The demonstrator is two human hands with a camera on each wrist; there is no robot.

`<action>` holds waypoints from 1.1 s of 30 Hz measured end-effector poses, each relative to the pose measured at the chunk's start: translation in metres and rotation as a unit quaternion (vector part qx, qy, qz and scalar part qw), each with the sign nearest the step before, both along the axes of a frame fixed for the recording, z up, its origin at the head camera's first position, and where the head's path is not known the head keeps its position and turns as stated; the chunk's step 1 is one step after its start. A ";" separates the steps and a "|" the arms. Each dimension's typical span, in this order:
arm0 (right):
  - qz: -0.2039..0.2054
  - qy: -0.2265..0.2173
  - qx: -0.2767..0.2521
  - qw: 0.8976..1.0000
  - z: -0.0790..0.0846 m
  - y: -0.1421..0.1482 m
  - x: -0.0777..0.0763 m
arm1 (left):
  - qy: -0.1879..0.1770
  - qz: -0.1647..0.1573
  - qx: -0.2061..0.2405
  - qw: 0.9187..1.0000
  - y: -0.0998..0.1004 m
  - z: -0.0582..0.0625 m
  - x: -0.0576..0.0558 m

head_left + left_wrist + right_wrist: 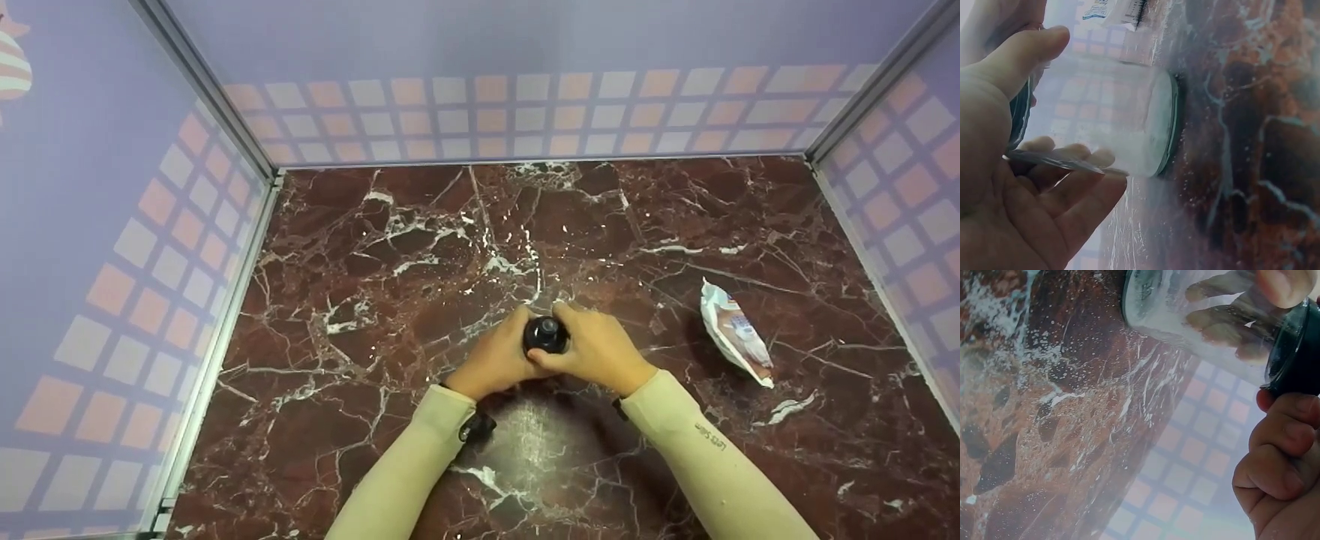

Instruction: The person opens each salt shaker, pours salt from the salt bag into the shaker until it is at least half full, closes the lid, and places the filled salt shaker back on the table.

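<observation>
A clear glass jar (1100, 107) with a black lid (546, 335) stands upright at the middle of the table, its base at the marble surface. My left hand (496, 358) wraps round the jar's glass body, thumb on one side and fingers on the other. The right hand (604, 346) grips the black lid, with its fingers curled against the rim in the right wrist view. Some whitish content or haze shows through the glass; what it is I cannot tell. From the head view the glass body is hidden under the lid and hands.
A white and brown plastic packet (735, 334) lies on the table to the right. White specks are scattered on the dark red marble tabletop (420, 315), hard to tell from its veins. Lilac checkered panels (491, 112) wall the table at the back and both sides.
</observation>
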State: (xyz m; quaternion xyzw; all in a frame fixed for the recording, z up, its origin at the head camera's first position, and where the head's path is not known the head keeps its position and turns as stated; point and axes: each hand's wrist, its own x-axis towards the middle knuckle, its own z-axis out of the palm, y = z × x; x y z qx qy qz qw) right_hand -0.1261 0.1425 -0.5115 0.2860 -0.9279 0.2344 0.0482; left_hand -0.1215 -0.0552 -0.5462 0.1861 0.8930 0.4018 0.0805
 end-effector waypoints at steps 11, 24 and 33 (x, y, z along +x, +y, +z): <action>-0.072 -0.008 0.054 0.996 -0.003 -0.015 0.006 | 0.055 -0.018 0.081 0.995 0.009 -0.026 -0.001; -0.031 0.079 0.014 0.996 -0.014 -0.015 -0.004 | 0.011 -0.052 0.092 0.994 0.006 -0.024 -0.007; -0.014 0.089 0.004 0.996 -0.016 -0.012 -0.008 | 0.012 -0.045 0.092 0.995 0.007 -0.023 -0.008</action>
